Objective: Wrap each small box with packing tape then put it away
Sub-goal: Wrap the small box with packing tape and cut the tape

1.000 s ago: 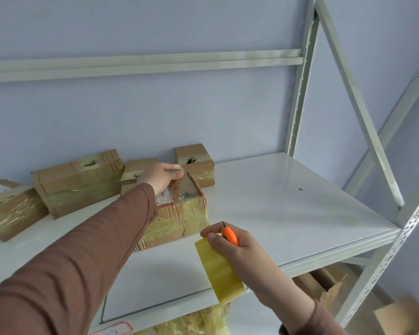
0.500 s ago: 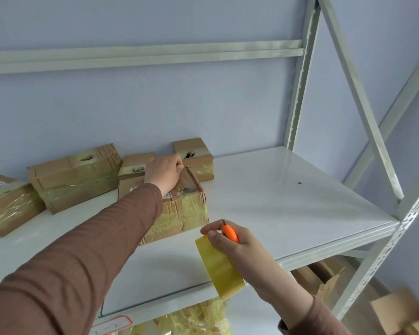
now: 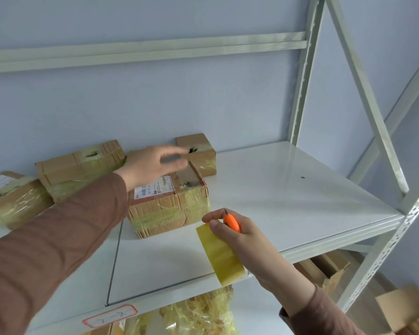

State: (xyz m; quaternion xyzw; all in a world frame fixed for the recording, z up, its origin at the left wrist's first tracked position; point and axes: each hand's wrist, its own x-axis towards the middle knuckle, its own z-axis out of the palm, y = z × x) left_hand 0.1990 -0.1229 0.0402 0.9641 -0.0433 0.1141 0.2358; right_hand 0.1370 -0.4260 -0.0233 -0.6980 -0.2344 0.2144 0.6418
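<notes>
change: your left hand has lifted off the taped box since half a sec ago; it was pressing on the box top, now it's above it, blurred w/ motion. Right hand, tape, knife approx same spot.
left hand: over the box's far edge, fingers stretched out toward the right, relaxed, holding nothing. Can't tell if any fingertip touches the box, too blurry.
right hand: your right hand is at the shelf's front edge, curled round a yellow tape roll and an orange knife. Thumb + forefinger pinch the knife, blade tip pointing up; roll hangs below the palm.
taped box: on the white shelf, mid-left, wrapped in yellowish tape, white barcode label on top. Just beside the right hand, not touching it.
other boxes: three more taped boxes at the back by the wall: small one right behind the taped box, long one to the left, another at far left edge. A 5th looks hidden behind your left hand, can't tell much.
shelf front: red-bordered label stuck on the front lip.
below shelf: heap of crumpled yellow tape scraps; cardboard boxes lower right.
</notes>
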